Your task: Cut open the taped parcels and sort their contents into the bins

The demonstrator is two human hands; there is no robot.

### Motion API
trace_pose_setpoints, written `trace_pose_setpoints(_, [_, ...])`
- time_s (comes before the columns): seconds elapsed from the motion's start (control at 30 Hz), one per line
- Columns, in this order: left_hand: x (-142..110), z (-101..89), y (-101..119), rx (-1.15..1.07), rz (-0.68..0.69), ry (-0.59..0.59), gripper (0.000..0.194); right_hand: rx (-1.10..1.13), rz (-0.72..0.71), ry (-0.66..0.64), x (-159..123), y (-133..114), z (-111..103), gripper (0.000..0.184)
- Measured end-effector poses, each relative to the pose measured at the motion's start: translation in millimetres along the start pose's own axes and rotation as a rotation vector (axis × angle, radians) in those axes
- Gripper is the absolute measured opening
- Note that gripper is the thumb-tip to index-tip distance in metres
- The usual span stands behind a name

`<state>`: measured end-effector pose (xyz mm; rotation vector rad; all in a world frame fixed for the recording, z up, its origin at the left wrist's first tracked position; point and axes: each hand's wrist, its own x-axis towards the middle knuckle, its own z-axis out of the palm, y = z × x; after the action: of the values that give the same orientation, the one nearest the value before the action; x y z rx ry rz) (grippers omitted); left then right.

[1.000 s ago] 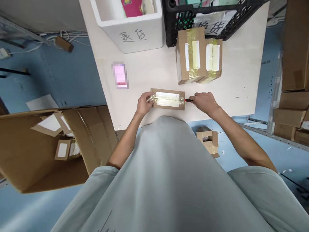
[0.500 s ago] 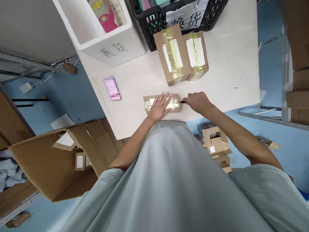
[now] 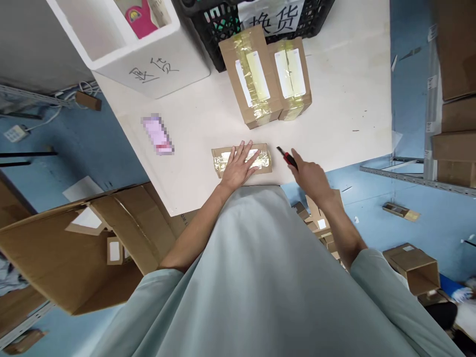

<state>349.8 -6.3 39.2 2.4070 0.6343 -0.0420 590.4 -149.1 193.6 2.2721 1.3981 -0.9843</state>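
1. A small, oblong cardboard box (image 3: 265, 158), sealed with shiny yellowish tape over a white label, lies flat near the close edge of a pale table (image 3: 193, 119), long side running left to right, beneath a spread left hand (image 3: 237, 168).
2. A red-and-black cutter (image 3: 288, 158), gripped in the right hand (image 3: 311, 177), slants just beside the box's right end, not touching it, tip pointing away and leftward.

Left hand (image 3: 238, 167) spread flat on a small box (image 3: 265, 159); right hand (image 3: 311, 177) grips a knife (image 3: 287, 158) apart from it, over the table (image 3: 342, 119)
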Motion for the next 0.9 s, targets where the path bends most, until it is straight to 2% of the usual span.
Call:
trace_pose_setpoints(0.13, [-1.3, 3.0, 2.6, -0.003, -0.008, 0.018, 0.066, 0.204, 0.007, -0.005, 1.5, -20.8, 22.4, 0.061])
trace_pose_setpoints(0.23, [-1.8, 6.1, 4.6, -0.012, -0.015, 0.034, 0.067, 0.254, 0.053, -0.008, 5.5, -37.3, 28.5, 0.061])
trace_pose_setpoints(0.47, [-2.1, 13.7, 7.1, -0.051, -0.02, 0.093, 0.065, 0.049, 0.17, -0.016, 8.7, -69.5, 30.4, 0.066])
trace_pose_setpoints(0.63, [-0.4, 14.1, 7.8, -0.085, -0.022, 0.106, 0.066, -0.063, 0.195, -0.061, -9.3, -75.8, 36.8, 0.074])
trace_pose_setpoints(0.8, [2.3, 13.0, 15.9, -0.116, -0.027, 0.109, 0.067, -0.066, 0.202, -0.068, -27.7, -74.9, 26.8, 0.064])
trace_pose_setpoints(0.9, [3.0, 5.1, 14.7, -0.164, -0.003, 0.102, 0.064, -0.049, 0.217, -0.059, -35.5, -81.0, 14.3, 0.059])
